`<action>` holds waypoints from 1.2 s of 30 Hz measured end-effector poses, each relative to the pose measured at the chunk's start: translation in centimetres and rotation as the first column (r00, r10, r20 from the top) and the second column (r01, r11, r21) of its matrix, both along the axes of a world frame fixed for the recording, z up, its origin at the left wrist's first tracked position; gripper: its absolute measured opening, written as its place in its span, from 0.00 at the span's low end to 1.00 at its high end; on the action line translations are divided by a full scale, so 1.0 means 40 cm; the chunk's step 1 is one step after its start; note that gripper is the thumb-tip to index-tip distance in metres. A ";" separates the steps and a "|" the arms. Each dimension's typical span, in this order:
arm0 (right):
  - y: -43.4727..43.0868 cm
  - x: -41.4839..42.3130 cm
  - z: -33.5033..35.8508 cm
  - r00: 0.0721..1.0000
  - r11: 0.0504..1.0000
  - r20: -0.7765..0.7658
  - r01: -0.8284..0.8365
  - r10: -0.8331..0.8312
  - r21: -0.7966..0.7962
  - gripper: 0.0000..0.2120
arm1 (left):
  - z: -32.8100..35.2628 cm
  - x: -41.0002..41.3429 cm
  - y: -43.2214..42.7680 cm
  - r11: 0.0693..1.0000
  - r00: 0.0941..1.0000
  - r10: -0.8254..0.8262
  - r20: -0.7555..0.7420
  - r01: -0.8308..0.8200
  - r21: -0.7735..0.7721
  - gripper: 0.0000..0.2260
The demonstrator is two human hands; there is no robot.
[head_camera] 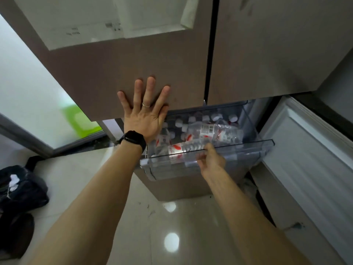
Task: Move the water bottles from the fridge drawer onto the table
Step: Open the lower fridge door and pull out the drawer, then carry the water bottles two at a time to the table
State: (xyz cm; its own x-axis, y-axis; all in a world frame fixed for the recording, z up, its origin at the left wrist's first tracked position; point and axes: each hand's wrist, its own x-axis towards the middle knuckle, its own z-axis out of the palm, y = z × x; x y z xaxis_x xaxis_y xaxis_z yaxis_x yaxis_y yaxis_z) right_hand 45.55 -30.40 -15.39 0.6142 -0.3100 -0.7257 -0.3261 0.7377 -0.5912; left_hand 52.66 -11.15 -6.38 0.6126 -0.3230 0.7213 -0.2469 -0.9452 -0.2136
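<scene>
We find the right hand (211,159) hooked over the front lip of the clear drawer (248,145), fingers curled down behind the plastic wall. Whether the fingertips also touch the nearest bottle (183,148) we cannot tell. The left hand (145,113) lies flat on the closed upper door (133,69), fingers straight and spread, holding nothing. The water bottles (215,132) are all in the drawer: capped ones stand at the back, and a few lie loose on their sides on top, the nearest just behind the lip. In our judgement a sharp tug on the lip could roll those loose bottles forward over the low front wall onto the glossy floor (172,217). Wet plastic may also slip in a one-handed hold. The upper door's bottom edge overhangs the rear of the drawer, so lifting room there looks tight, while the front half stands open above. The open lower door (305,150) hems in the right side. The left side is freer, with a dark bag (21,188) on the floor well apart. The table is not in view, so we cannot assess the carrying route.
</scene>
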 end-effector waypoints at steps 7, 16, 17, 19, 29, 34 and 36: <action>0.003 -0.163 -0.011 0.999 0.998 -0.029 0.022 -0.021 0.059 0.24 | -0.002 0.005 -0.001 1.000 0.999 -0.020 0.038 0.021 -0.020 0.33; -0.002 -0.188 0.014 0.995 0.998 -0.082 -0.060 0.060 0.004 0.15 | 0.013 -0.043 -0.028 0.993 0.996 -0.053 -0.065 0.046 -0.105 0.25; -0.006 -0.189 0.017 0.993 0.996 -0.088 -0.084 0.084 0.005 0.15 | 0.019 -0.054 -0.030 0.994 0.995 -0.043 -0.092 0.033 -0.105 0.25; -0.017 -0.194 0.023 0.985 0.991 -0.107 -0.136 0.136 0.011 0.14 | 0.025 -0.073 -0.030 0.994 0.992 -0.006 -0.129 -0.008 -0.109 0.30; -0.037 -0.217 0.048 0.970 0.978 -0.122 -0.211 0.210 0.011 0.13 | 0.089 -0.131 -0.019 0.996 0.946 0.008 -0.324 -0.036 -0.081 0.49; -0.050 -0.225 0.044 0.967 0.981 -0.173 -0.195 0.188 -0.023 0.07 | 0.083 -0.126 -0.029 0.996 0.948 0.045 -0.314 -0.065 -0.054 0.48; -0.049 -0.226 0.046 0.965 0.980 -0.181 -0.200 0.192 -0.026 0.05 | 0.068 -0.118 -0.035 0.995 0.955 0.063 -0.290 -0.082 -0.055 0.48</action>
State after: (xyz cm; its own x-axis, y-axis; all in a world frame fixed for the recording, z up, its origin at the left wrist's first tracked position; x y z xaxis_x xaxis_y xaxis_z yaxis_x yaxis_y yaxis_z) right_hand 36.51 -32.38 -13.54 0.5293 -0.2299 -0.8167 -0.5637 0.6241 -0.5411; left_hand 47.95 -12.53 -3.67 0.8170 -0.2281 0.5296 -0.2190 -0.9724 -0.0810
